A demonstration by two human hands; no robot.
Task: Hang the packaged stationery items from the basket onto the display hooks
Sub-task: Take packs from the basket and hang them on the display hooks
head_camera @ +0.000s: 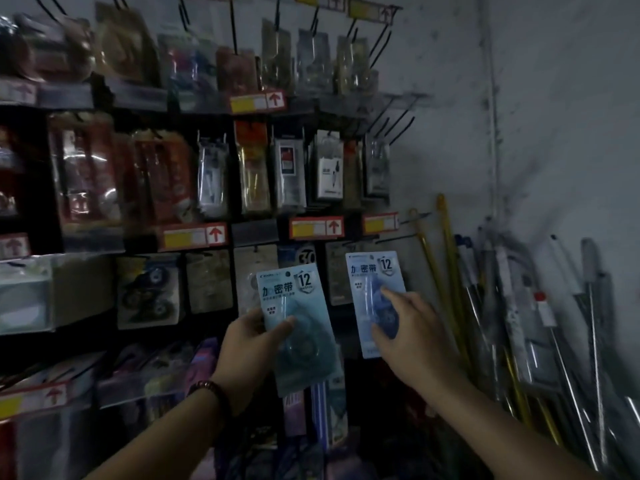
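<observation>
My left hand (pixel 254 337) grips a light-blue correction-tape pack (pixel 298 327) with a "12" badge, held upright and slightly tilted in front of the lower hook row. My right hand (pixel 407 327) pinches a second, near-identical blue pack (pixel 375 299) by its lower half and holds it up near the right end of the rack. A bare black hook (pixel 391 239) sticks out just above that pack, under a yellow-and-red price tag (pixel 380 223). The basket is out of sight.
The black rack (pixel 256 233) carries rows of hanging blister packs with red-arrow price tags. Bare hooks (pixel 394 123) jut out at the rack's right edge. Yellow rods and metal poles (pixel 512 323) lean against the grey wall to the right. A shelf of boxed goods sits at left.
</observation>
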